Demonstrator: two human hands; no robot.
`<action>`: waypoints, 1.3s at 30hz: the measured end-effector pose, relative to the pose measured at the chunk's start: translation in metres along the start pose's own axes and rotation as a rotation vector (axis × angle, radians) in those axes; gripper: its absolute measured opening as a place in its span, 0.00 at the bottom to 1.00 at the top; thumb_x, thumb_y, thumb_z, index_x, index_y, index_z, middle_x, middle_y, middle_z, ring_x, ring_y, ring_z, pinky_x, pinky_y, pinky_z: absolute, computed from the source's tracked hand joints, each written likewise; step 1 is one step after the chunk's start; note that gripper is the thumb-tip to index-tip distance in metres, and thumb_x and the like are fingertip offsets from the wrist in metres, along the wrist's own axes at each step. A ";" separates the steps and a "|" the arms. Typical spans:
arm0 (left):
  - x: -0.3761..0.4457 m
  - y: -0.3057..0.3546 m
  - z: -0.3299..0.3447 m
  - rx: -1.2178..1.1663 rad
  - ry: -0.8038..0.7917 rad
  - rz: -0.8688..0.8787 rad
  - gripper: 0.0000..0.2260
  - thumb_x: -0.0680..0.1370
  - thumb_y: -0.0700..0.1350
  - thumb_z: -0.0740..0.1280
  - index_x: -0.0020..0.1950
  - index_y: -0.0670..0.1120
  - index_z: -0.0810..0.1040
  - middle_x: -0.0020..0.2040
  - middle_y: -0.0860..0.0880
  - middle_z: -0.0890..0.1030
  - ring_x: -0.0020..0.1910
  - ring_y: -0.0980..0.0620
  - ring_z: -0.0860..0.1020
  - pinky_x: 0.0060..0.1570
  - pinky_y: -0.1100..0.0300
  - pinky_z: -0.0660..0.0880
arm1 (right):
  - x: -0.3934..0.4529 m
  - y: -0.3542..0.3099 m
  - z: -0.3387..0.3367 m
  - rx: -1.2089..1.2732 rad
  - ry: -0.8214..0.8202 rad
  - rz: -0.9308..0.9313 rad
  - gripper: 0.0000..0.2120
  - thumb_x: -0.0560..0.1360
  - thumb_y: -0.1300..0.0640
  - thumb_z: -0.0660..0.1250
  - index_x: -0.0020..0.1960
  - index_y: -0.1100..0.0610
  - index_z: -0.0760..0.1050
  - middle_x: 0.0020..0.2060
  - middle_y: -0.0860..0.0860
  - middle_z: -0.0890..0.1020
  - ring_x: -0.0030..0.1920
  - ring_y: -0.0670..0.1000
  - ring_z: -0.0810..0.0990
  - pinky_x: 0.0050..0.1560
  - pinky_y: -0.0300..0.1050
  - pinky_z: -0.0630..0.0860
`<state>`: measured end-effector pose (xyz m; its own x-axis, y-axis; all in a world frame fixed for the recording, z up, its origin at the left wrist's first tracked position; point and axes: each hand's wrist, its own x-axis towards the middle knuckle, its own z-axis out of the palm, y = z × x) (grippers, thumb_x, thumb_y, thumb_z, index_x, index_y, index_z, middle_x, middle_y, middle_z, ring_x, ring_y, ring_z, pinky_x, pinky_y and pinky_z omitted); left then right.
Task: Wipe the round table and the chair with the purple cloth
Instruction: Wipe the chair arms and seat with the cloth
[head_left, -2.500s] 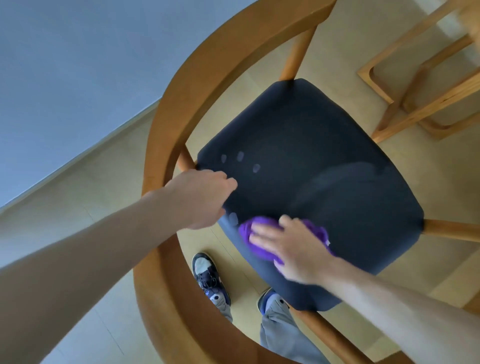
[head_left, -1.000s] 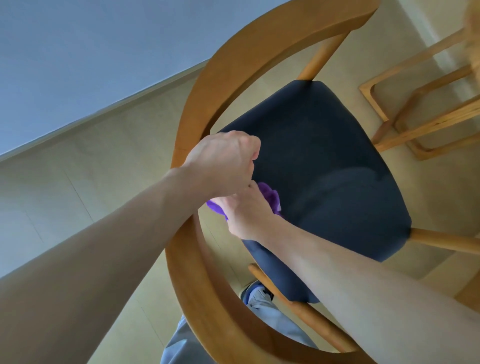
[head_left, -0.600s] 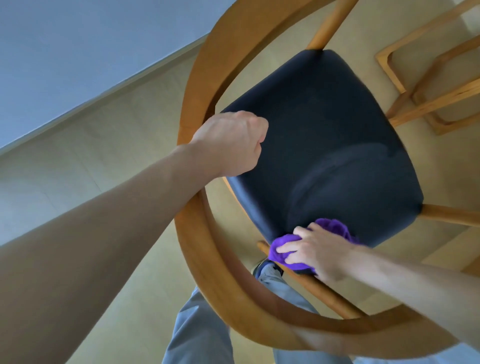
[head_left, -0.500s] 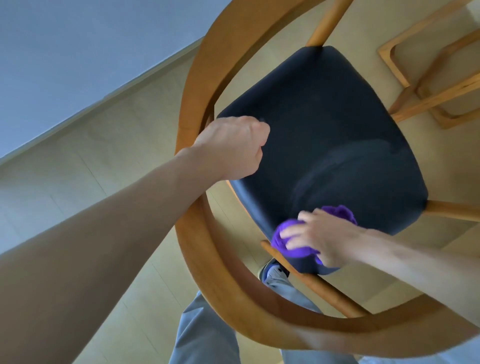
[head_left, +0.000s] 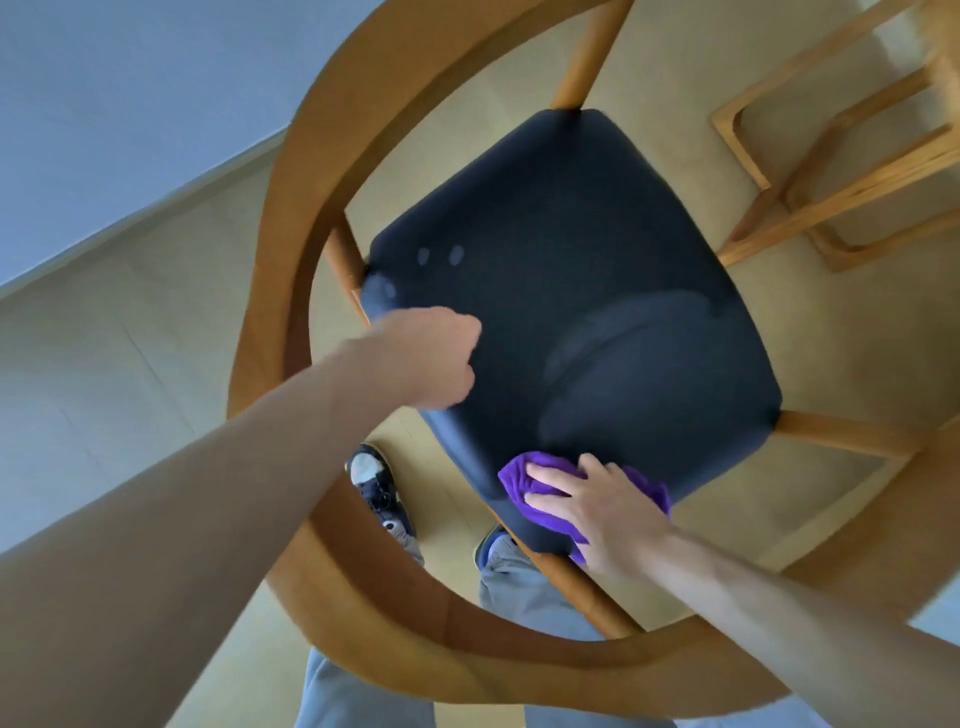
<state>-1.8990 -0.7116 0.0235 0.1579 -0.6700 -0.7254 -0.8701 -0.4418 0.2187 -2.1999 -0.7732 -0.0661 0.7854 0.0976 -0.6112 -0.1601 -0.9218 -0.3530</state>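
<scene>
Purple cloth (head_left: 540, 493) lay on the chair (head_left: 597, 291) seat's 6 o'clock edge, pressed flat under the right hand (head_left: 597, 509), fingers spread toward 10 o'clock; left hand (head_left: 426, 358), fist curled, hovered at 9 o'clock, farther off

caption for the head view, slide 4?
Right hand presses the purple cloth on the chair's dark seat; left hand curled at its edge.

I see soft, even daylight with faint sheen on the chair seat (head_left: 571, 291). Around it, the frame bows; my left hand (head_left: 421, 358) blurs.
</scene>
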 end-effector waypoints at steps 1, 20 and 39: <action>0.003 0.010 0.002 -0.016 -0.003 0.016 0.15 0.82 0.48 0.59 0.67 0.45 0.72 0.62 0.45 0.77 0.60 0.41 0.77 0.58 0.46 0.77 | 0.002 0.009 -0.006 -0.007 -0.038 -0.050 0.33 0.68 0.56 0.75 0.71 0.44 0.70 0.79 0.42 0.60 0.57 0.58 0.69 0.48 0.52 0.65; 0.035 0.018 0.061 -0.152 -0.010 0.000 0.23 0.81 0.45 0.61 0.77 0.51 0.65 0.69 0.48 0.66 0.66 0.45 0.70 0.57 0.48 0.74 | 0.006 0.011 -0.014 -0.027 0.081 -0.141 0.32 0.65 0.54 0.79 0.66 0.47 0.71 0.74 0.42 0.66 0.48 0.55 0.67 0.44 0.52 0.67; 0.041 0.026 0.073 0.046 -0.082 0.077 0.37 0.78 0.43 0.60 0.84 0.56 0.49 0.84 0.50 0.43 0.81 0.45 0.49 0.74 0.47 0.62 | 0.036 0.102 -0.056 -0.270 0.421 0.074 0.37 0.59 0.52 0.83 0.67 0.49 0.76 0.74 0.49 0.73 0.48 0.62 0.73 0.44 0.56 0.74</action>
<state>-1.9496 -0.7074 -0.0481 0.0527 -0.6493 -0.7587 -0.8989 -0.3617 0.2471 -2.1544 -0.8842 -0.0843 0.9598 -0.0799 -0.2690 -0.1077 -0.9901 -0.0903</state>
